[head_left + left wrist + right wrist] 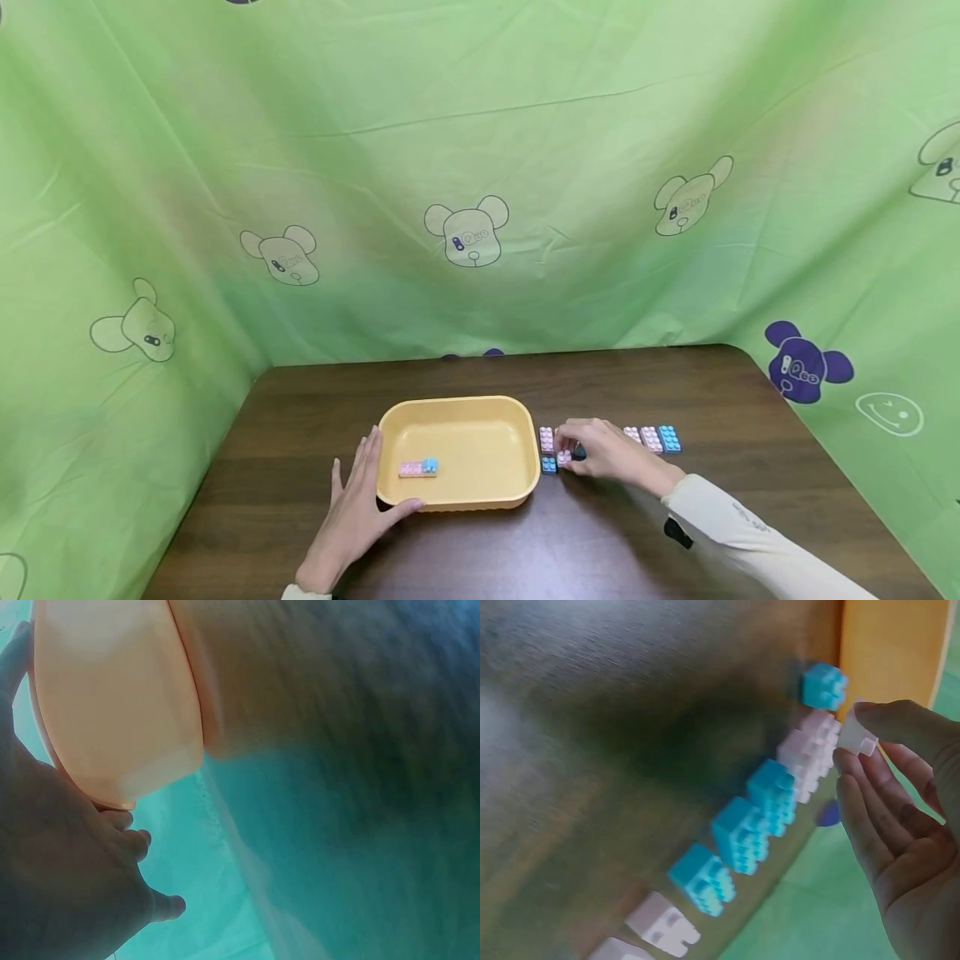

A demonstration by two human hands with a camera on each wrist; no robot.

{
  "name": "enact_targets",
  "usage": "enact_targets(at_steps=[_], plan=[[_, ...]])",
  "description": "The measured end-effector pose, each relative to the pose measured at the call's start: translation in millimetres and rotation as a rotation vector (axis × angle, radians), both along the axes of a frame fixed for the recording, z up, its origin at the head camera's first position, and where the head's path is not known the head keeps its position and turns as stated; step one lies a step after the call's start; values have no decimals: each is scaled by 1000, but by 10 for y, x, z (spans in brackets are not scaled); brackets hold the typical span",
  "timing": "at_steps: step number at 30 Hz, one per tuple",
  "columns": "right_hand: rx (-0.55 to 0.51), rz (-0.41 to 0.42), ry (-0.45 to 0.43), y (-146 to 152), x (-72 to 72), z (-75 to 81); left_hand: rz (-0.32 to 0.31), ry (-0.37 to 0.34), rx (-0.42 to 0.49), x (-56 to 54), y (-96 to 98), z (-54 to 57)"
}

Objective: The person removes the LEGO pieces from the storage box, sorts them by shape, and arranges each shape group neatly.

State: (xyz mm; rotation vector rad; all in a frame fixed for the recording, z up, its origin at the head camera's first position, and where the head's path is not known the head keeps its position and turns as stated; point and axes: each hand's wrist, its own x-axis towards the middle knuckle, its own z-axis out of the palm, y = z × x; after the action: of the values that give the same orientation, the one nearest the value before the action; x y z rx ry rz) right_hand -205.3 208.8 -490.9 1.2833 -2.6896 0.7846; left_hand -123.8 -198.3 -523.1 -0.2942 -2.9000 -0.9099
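Observation:
My right hand (600, 450) pinches a small pink toy brick (853, 739) between thumb and fingertips, just right of a yellow plastic tray (480, 500). Beside that brick lie a small blue brick (549, 464) and a longer pink brick (546, 438). At the tray's left end, my left hand (352, 504) rests with straight fingers along the side and the thumb at the front rim. Inside the tray sit pink bricks (410, 469) next to a blue brick (430, 465). In the left wrist view, the left hand (67, 847) touches the tray's wall (120, 697).
A row of bricks runs rightward from the tray, partly hidden behind the right hand. It includes a pink brick (651, 439) and, at its end, a blue brick (670, 438). The dark wooden table (330, 383) meets a green printed curtain (360, 292) at the back.

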Motion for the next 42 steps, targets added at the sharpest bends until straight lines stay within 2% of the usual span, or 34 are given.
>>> enact_targets(at_steps=[15, 25, 33, 38, 42], plan=[[47, -38, 35, 40, 33, -109, 2, 5, -7, -4, -3, 17], [8, -29, 58, 22, 51, -184, 2, 5, -3, -3, -5, 4], [13, -91, -6, 47, 105, -131, 4, -4, 2, -18, -7, -10], [-2, -125, 40, 44, 80, -35, 3, -2, -5, -23, -15, -8], [-6, -116, 97, 23, 10, 53, 2, 6, -5, -16, -19, -7]])
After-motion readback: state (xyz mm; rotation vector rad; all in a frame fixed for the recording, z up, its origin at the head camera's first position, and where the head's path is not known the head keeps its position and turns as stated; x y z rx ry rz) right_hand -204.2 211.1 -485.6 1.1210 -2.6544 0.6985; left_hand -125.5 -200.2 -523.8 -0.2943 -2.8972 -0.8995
